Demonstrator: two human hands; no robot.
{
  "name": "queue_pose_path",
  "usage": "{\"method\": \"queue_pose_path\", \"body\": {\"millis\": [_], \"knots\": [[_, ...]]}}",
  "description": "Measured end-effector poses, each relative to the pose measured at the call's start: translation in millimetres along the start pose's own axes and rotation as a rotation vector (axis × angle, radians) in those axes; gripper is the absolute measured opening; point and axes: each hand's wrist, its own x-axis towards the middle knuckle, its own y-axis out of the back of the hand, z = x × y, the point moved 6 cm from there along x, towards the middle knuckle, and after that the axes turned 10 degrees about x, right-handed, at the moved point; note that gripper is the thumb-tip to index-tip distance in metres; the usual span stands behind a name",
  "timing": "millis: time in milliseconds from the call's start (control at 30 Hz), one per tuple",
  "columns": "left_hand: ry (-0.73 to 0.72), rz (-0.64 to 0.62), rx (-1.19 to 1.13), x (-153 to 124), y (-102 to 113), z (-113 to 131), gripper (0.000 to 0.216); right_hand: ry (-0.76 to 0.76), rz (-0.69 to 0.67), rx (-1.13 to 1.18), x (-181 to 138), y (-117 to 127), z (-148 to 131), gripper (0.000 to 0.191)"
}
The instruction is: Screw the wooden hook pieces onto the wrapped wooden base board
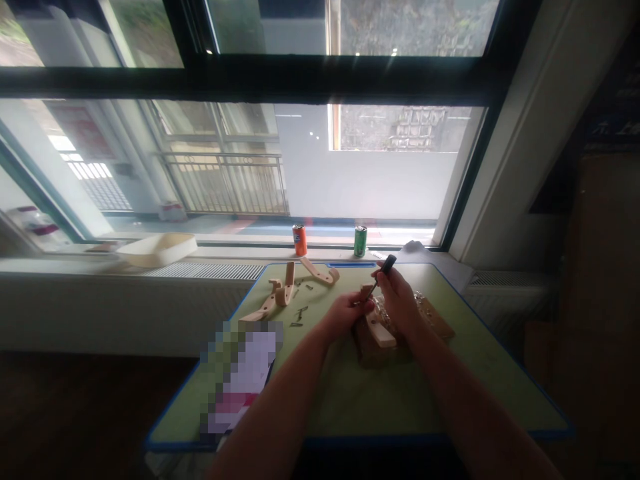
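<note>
My right hand (399,293) is closed around a screwdriver (388,264) with a black handle, its shaft slanting down to the left. The fingers of my left hand (345,316) pinch the upper end of a pale wooden hook (381,333), close to the screwdriver's tip. Whether a screw sits under the tip cannot be made out. Beneath the hook lies a brown wooden board (373,358), partly covered by my hands. Shiny small metal parts (419,301) show at its right side, too blurred to name.
Several more wooden hooks (286,291) lie at the table's back left, with loose screws (300,313) beside them. A blurred-out flat item (245,380) is at front left. An orange can (299,241), a green can (360,241) and a cream tray (160,251) stand on the windowsill.
</note>
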Motion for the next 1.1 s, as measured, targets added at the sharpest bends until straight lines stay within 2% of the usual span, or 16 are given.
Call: {"method": "queue_pose_path", "body": {"millis": [200,500,800,1100], "knots": [[-0.006,-0.006,-0.005,-1.7,0.5,3.9,0.043,0.025,0.048,-0.037,2.1,4.7,6.8,0.03],[-0.049,-0.038,-0.061,-2.1,0.3,10.9,0.035,0.057,0.0,-0.069,1.9,1.5,5.4,0.023],[0.061,-0.112,-0.246,-0.9,-1.8,2.2,0.039,0.069,-0.047,-0.105,1.4,-2.2,0.2,0.023],[-0.004,-0.054,-0.118,0.0,-0.1,1.3,0.038,0.077,-0.071,-0.148,1.6,-4.9,1.8,0.022]]}}
